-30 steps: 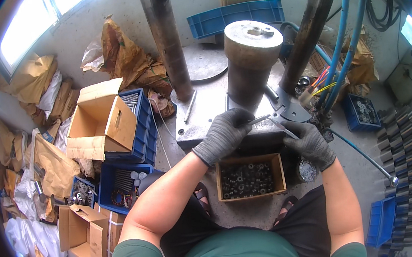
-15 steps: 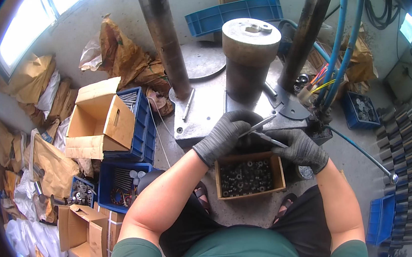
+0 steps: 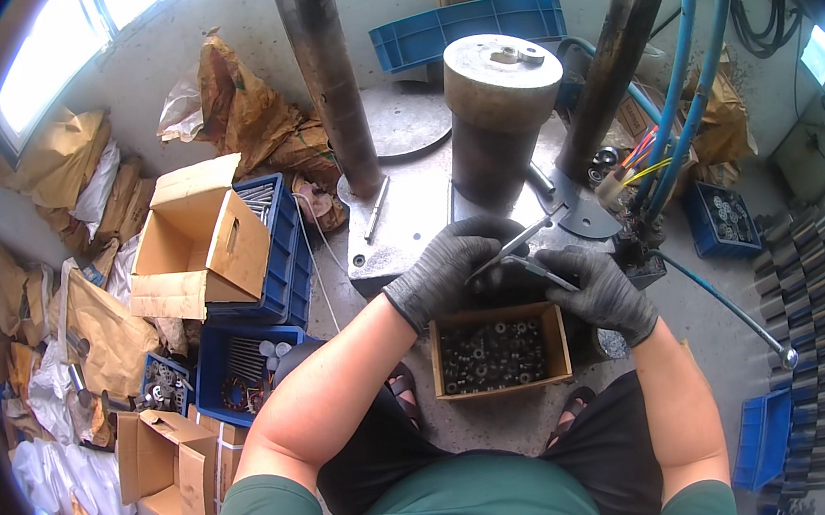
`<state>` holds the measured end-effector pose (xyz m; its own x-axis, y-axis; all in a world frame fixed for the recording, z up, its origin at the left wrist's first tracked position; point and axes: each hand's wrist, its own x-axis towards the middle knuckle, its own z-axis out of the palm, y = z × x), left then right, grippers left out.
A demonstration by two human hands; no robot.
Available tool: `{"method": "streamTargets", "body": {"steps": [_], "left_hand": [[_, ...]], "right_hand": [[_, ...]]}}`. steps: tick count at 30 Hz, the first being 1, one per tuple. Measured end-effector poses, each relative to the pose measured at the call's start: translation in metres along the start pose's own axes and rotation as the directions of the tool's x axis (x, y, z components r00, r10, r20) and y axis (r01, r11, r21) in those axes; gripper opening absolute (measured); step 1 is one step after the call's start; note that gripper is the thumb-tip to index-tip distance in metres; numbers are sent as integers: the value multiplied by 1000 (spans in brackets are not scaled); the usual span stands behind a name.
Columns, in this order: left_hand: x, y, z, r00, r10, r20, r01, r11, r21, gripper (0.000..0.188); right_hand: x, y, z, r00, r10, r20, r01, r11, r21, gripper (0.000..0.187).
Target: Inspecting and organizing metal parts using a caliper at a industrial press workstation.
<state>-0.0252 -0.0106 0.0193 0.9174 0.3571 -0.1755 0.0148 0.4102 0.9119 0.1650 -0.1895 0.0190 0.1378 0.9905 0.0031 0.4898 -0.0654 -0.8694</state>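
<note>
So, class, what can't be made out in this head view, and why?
Head view:
Left hand: palm hidden by its own back.
Round container: contents partly hidden by the right hand.
Small dark parts in the open box: too small to identify.
Left metal column: top cut off by upper edge.

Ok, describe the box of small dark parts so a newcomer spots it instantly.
Start at the machine base with the thick upright cylinder. In view, below-left of the gloved right hand, sits an open box. Tan walls and small dark parts, some ring-shaped, distinguish it from the blue crate leftward.
</note>
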Motion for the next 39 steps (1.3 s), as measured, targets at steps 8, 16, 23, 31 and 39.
{"method": "streamTargets", "body": {"steps": [8, 16, 23, 31, 39], "left_hand": [[-3, 4, 3, 1000, -14, -21, 13, 999, -36, 36], [-2, 0, 3, 1000, -11, 9, 11, 999, -37, 35], [-1, -1, 2, 999, -29, 36, 32, 995, -96, 33], [0, 1, -3, 999, 20, -33, -21, 999, -39, 43], [12, 9, -64, 812, 450, -371, 55, 574, 817, 50]], "right_hand": [[3, 1, 3, 1000, -14, 12, 14, 999, 33, 47], [-1, -6, -9, 997, -73, 37, 76, 993, -93, 45], [-7, -16, -10, 991, -11, 132, -36, 937, 348, 55], [-7, -6, -8, 970, 61, 235, -168, 866, 471, 63], [22, 31, 5, 965, -230, -130, 154, 889, -432, 45]]}}
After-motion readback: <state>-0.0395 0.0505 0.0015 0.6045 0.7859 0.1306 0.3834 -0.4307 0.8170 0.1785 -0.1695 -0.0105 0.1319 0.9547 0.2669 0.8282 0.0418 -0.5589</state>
